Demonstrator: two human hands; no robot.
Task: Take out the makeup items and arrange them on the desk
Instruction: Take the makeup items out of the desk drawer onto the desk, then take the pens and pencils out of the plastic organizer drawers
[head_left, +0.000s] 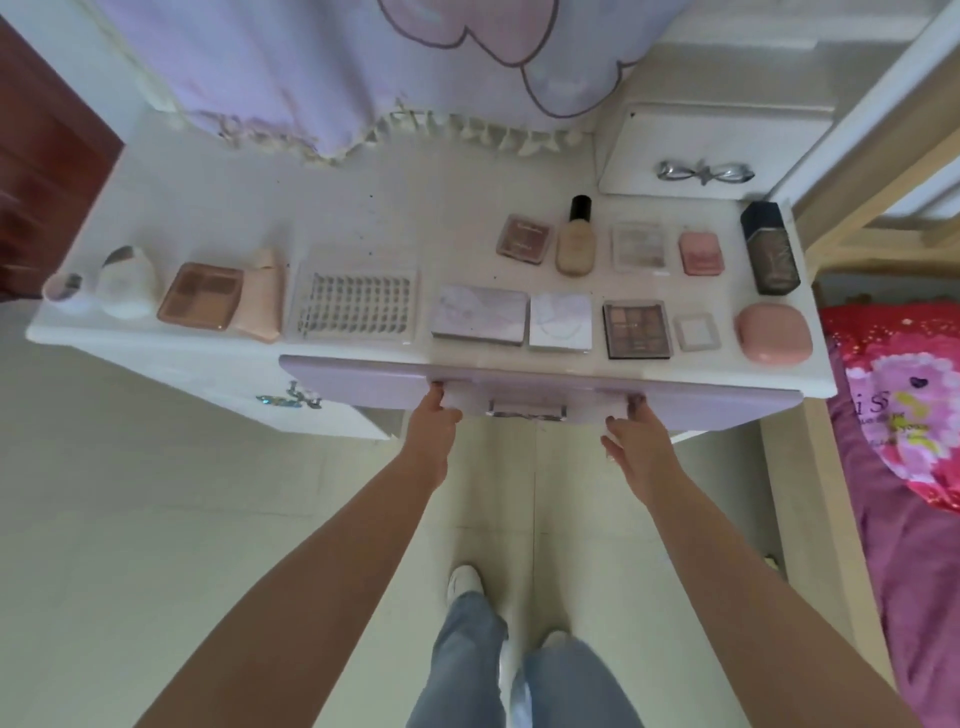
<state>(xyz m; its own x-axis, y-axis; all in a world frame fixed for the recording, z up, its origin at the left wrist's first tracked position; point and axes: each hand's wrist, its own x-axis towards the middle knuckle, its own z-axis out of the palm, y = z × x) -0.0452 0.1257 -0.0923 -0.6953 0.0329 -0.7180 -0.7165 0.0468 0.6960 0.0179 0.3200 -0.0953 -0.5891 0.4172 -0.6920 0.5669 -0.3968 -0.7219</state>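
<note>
Both hands, left hand (435, 415) and right hand (631, 434), grasp the drawer front (530, 389) below the desk (363, 218), probably to close it, since makeup items (480, 322) lie arranged above.

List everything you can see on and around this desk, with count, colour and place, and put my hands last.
desk: 1, white, centre
drawer: 1, lilac front, under desk edge
eyeshadow palettes: about 8, brown, pink, lilac, white, in two rows right of centre
foundation bottle: 1, beige with black cap, lying in back row
dark bottle: 1, black-brown, far right
pink case: 1, rounded, front right corner
false lash tray: 1, clear, middle
pink tube: 1, left of tray
sponge case: 1, white, left end
small jar: 1, far left edge
white box: 1, silver bow handle, back right
curtain: 1, lilac, behind desk
bedding: pink, right
left hand: grip on drawer front
right hand: grip on drawer front
</note>
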